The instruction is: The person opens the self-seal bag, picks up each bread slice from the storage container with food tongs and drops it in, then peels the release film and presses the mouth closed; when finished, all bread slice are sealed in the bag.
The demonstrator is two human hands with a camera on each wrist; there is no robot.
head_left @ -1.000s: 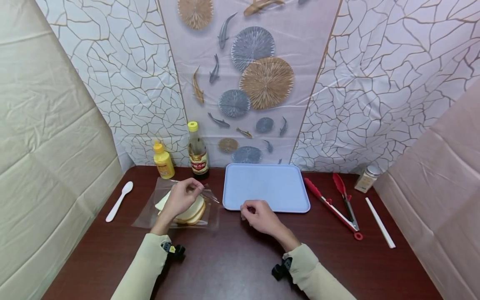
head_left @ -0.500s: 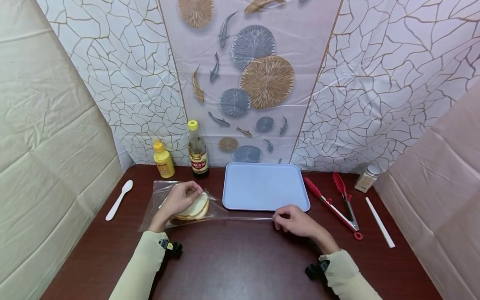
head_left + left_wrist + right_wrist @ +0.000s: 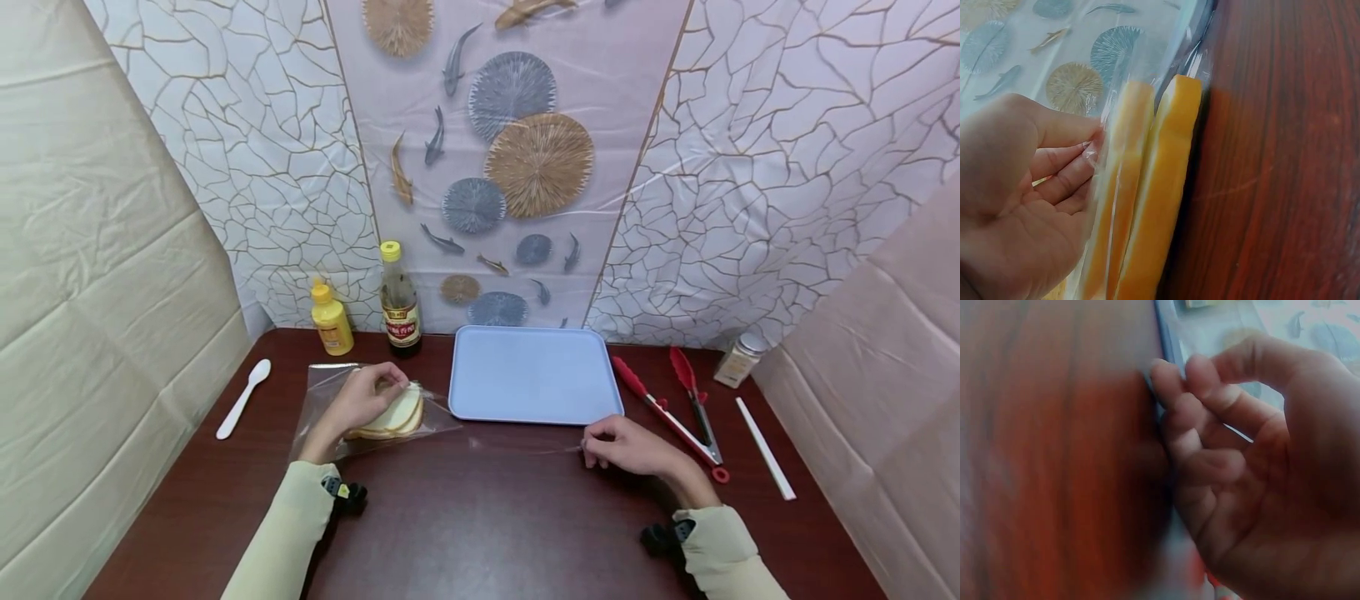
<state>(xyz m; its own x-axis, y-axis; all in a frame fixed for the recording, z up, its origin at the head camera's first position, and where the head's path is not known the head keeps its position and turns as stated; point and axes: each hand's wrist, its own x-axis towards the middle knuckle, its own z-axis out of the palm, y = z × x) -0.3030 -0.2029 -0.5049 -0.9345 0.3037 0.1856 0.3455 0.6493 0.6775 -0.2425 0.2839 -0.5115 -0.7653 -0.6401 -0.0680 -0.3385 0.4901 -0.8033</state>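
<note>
Slices of bread (image 3: 401, 417) lie inside a clear plastic bag (image 3: 318, 383) at the left of the table. My left hand (image 3: 360, 402) pinches the bag's film between thumb and fingers over the bread. Close up in the left wrist view, two slices with yellow-brown crusts (image 3: 1163, 169) stand out beside that thumb. My right hand (image 3: 628, 448) is at the tray's front right corner, pinching the end of a thin clear plastic strip (image 3: 525, 450). That strip trails left toward the bag. In the blurred right wrist view, thumb and forefinger meet and the other fingers curl.
A pale blue tray (image 3: 534, 375) lies at the back middle. Behind the bag stand a yellow squeeze bottle (image 3: 332, 321) and a dark sauce bottle (image 3: 401, 308). A white spoon (image 3: 243, 398) lies left; red-handled tongs (image 3: 675, 425), a shaker (image 3: 740, 360) and a white stick (image 3: 765, 448) lie right.
My right hand has moved right, from near the bag to the tray's corner, drawing out the strip, which has gone from taut to slack. The left hand keeps its hold on the bag.
</note>
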